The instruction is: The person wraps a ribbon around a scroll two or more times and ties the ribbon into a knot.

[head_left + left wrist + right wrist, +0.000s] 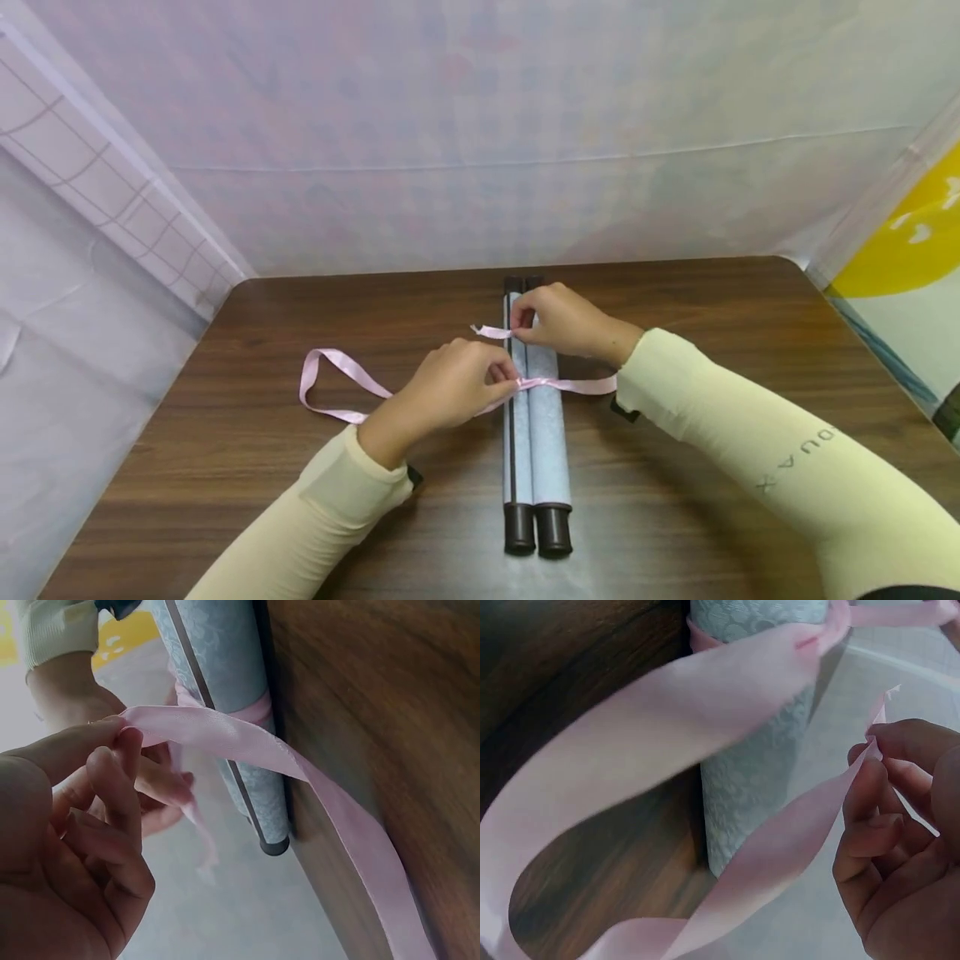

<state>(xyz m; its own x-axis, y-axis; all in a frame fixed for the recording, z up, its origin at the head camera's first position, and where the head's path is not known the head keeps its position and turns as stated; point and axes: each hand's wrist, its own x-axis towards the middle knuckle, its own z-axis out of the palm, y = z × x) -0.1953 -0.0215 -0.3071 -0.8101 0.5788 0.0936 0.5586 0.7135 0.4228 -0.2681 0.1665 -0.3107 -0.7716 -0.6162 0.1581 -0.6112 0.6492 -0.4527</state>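
Note:
A double-rolled scroll (551,450) in pale blue patterned cloth with dark end knobs lies lengthwise on the table. Around its middle runs a pink ribbon (588,387), crossed over on top. My left hand (456,379) pinches one length of the ribbon (217,735) between thumb and index finger, just left of the scroll. Above the scroll's far half, my right hand (561,318) pinches the ribbon's other tail near its frayed end (877,712). From there the tail hangs in a wide loop (645,735) back to the crossing, as the right wrist view shows.
The brown wooden table (247,467) extends on both sides of the scroll. A loose loop of ribbon (307,379) rests on it at the left. Pale cloth (480,125) hangs behind the far edge, and a yellow print (900,242) shows at the right.

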